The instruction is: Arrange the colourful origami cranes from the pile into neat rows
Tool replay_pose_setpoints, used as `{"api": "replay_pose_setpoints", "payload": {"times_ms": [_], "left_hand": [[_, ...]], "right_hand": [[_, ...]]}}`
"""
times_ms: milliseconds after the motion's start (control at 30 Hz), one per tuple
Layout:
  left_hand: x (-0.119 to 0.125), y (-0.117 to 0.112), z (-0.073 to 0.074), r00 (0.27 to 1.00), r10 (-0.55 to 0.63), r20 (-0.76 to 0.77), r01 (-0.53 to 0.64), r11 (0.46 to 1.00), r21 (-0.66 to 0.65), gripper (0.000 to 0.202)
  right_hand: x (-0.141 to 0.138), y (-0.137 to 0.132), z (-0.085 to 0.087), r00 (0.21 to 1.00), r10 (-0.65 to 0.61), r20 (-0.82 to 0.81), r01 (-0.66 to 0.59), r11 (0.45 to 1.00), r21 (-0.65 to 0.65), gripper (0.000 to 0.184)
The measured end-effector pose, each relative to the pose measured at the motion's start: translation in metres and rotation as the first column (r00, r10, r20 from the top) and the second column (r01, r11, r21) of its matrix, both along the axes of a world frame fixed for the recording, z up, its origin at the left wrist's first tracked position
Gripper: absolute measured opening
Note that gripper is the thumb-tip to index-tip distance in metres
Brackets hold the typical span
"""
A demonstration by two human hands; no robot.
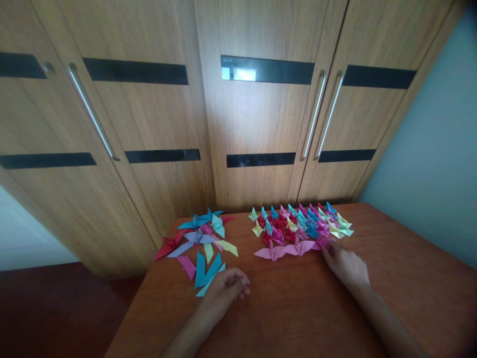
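My right hand (345,264) pinches a bright pink origami crane (323,241) at the right end of the front row. Beside that crane, two lighter pink origami cranes (285,250) stand with wings spread, side by side. Behind them are several rows of small folded cranes (290,223) in red, blue, yellow, green and pink. My left hand (228,289) hovers near the table's front left, its fingers curled in and nothing visible in them. Just beyond it lie blue folded papers (206,272), partly covered by the hand.
A loose pile at the left of the wooden table (283,308) holds a lavender crane (199,237), a red crane (171,244), blue cranes (196,223) and a yellow paper piece (227,247). A wooden wardrobe (257,119) with metal handles stands behind the table. A pale wall (428,164) is at the right.
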State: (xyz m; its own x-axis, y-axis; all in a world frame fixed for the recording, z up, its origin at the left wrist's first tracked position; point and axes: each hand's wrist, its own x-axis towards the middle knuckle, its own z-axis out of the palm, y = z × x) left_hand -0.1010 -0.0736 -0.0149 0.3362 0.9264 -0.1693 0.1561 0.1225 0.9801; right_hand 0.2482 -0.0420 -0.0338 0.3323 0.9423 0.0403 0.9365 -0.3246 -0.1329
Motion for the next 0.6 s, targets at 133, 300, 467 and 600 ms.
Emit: {"api": "replay_pose_setpoints", "payload": {"times_ms": [133, 300, 467, 600], "left_hand": [[0.000, 0.000, -0.001, 1.000, 0.003, -0.005, -0.003, 1.000, -0.004, 0.030], [-0.001, -0.001, 0.002, 1.000, 0.007, -0.027, -0.007, 1.000, 0.004, 0.030], [-0.004, 0.001, 0.006, 0.998, 0.055, -0.036, -0.053, 0.998, 0.039, 0.029], [-0.019, 0.011, 0.009, 0.982, 0.167, -0.090, -0.146, 0.968, 0.204, 0.029]], "right_hand": [[0.001, -0.001, -0.001, 1.000, 0.005, -0.021, -0.004, 0.999, 0.033, 0.037], [0.005, -0.006, 0.000, 0.998, -0.052, -0.044, 0.061, 0.977, 0.206, 0.035], [-0.025, -0.011, 0.017, 0.973, 0.101, -0.208, 0.014, 0.872, 0.490, 0.030], [-0.087, -0.014, 0.031, 0.801, 0.470, -0.371, -0.230, 0.813, 0.535, 0.027]]}}
